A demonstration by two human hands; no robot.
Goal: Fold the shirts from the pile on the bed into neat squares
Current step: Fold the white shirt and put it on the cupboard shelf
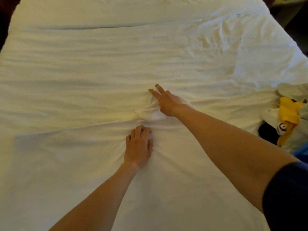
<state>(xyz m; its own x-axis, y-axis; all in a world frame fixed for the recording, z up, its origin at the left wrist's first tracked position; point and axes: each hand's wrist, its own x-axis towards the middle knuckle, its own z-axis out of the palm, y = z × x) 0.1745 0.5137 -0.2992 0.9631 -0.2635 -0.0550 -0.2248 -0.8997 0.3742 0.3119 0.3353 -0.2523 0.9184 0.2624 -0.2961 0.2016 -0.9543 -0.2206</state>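
White shirt (pixel 116 164) is laid flat mid-bed, nearly blending w/ white sheet (pixel 100 55), collar area bunched btwn hands; fabric is pinched by curled left hand (pixel 139 145), pressed by right hand (pixel 166 102) w/ fingers straight; shirt pile (pixel 290 117) is seen at bed's right edge.
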